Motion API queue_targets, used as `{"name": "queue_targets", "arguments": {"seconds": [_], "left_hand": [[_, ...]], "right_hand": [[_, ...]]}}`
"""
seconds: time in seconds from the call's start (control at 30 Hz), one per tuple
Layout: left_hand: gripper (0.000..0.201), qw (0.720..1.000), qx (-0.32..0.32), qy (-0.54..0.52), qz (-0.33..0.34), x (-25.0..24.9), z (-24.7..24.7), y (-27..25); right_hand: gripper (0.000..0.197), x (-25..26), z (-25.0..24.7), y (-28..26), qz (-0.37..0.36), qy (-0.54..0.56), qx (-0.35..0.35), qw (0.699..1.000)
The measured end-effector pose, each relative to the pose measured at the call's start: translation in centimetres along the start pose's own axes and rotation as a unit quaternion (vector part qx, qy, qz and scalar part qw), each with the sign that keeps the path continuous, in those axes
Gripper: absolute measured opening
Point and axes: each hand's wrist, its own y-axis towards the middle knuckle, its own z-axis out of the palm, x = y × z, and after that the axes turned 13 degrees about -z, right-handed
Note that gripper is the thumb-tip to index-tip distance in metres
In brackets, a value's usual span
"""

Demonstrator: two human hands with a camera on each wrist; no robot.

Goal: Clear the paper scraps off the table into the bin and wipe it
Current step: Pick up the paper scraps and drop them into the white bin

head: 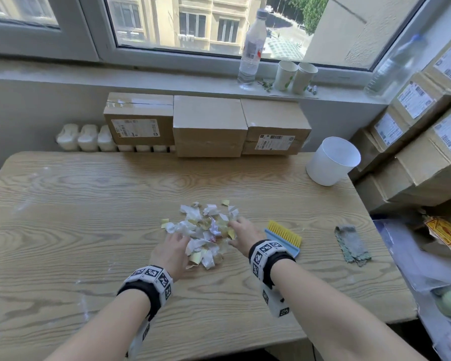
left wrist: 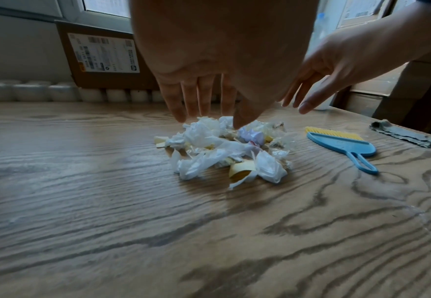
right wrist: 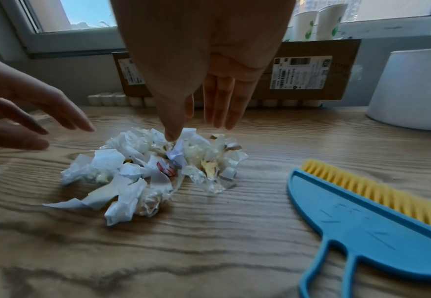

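Both hands flank the paper scraps (head: 206,230), which sit heaped near the middle of the table (head: 89,204). Left hand (head: 171,252) at the pile's near-left edge, right hand (head: 242,231) at its right edge; the wrist views show the fingers of each straight and slightly spread, tips just above or grazing the top scraps — nothing pinched or clasped yet. Bin (head: 332,160) stands well apart, at the far right corner. Risks, as I judge them: a two-handed scoop of loose, springy pieces will likely shed strays on the way across to the bin, and the small yellow bits at the pile's fringe (head: 165,222) may be left behind; a sweep by the right hand could also knock the brush (head: 284,237) lying just beside it. Materials: scraps are crumpled white paper, some glossy or translucent film, a few curled yellow slips — light, irregular, no cohesion. Table is wood-grain laminate, smooth, with pale smears. Brush has a flat blue plastic body, looped handle, stiff yellow bristles. Cloth (head: 352,243) further right is grey-green, folded, ragged-edged. Bin is a plain white, smooth-walled tub, open-topped.
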Motion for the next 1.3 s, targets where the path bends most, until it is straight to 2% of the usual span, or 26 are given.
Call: {"name": "queue_targets", "arguments": {"seconds": [0.23,0.43,0.57,0.7,0.83,1.0,1.13,1.3], "left_hand": [[0.060,0.998,0.036,-0.009,-0.053,0.3,0.2,3.3],[0.061,0.995,0.075,-0.003,-0.060,-0.4,0.8,6.0],[0.057,0.996,0.071,-0.005,-0.061,-1.0,1.3,6.7],[0.061,0.997,0.041,-0.021,-0.054,-1.1,1.6,7.6],[0.062,0.998,0.039,-0.018,-0.036,-0.8,1.9,8.3],[0.047,0.997,0.046,-0.029,-0.048,-0.7,1.7,8.6],[0.024,0.997,0.000,-0.072,-0.024,-0.5,1.4,7.9],[0.021,0.996,-0.019,-0.090,-0.012,0.0,0.3,6.7]], "right_hand": [[0.056,-0.9,1.2,3.7,-0.040,0.001,0.009,0.999],[0.059,-1.9,2.0,5.7,-0.037,0.019,0.045,0.998],[0.051,-2.3,2.8,6.4,-0.051,0.010,0.042,0.998],[0.049,-2.4,3.4,7.2,-0.050,0.008,0.031,0.998],[0.044,-2.7,3.8,7.7,-0.048,0.014,0.029,0.998],[0.046,-2.8,3.5,7.7,-0.052,0.022,0.026,0.998],[0.042,-2.7,3.0,7.0,-0.042,0.027,0.010,0.999],[0.036,-1.8,1.7,5.9,-0.028,0.029,-0.005,0.999]]}}
